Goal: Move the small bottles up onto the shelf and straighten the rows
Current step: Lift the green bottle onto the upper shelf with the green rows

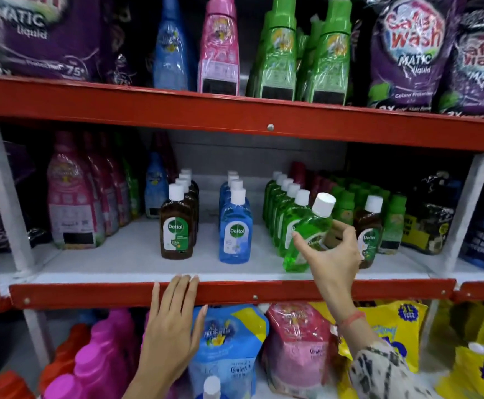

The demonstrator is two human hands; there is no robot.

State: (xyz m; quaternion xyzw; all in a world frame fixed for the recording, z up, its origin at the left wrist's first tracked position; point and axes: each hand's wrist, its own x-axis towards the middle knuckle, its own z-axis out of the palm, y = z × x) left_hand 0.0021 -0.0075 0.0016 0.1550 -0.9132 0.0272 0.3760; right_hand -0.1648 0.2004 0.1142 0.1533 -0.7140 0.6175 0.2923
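Note:
My right hand (331, 254) is shut on a small green bottle (310, 234) with a white cap, tilted to the right at the front of the green row (282, 203) on the middle shelf (120, 263). A brown row (179, 223) and a blue row (235, 223) of small white-capped bottles stand to the left. A lone brown bottle (369, 226) stands just right of my hand. My left hand (171, 326) rests flat, fingers spread, on the shelf's red front edge (91, 295). Another white cap (212, 385) shows at the bottom.
Large pink bottles (73, 197) stand at the shelf's left, small green-capped bottles (350, 203) and dark pouches (428, 214) at its right. The upper shelf (235, 113) holds tall bottles and purple pouches. Below are pink jugs (96, 358) and refill pouches (229, 347).

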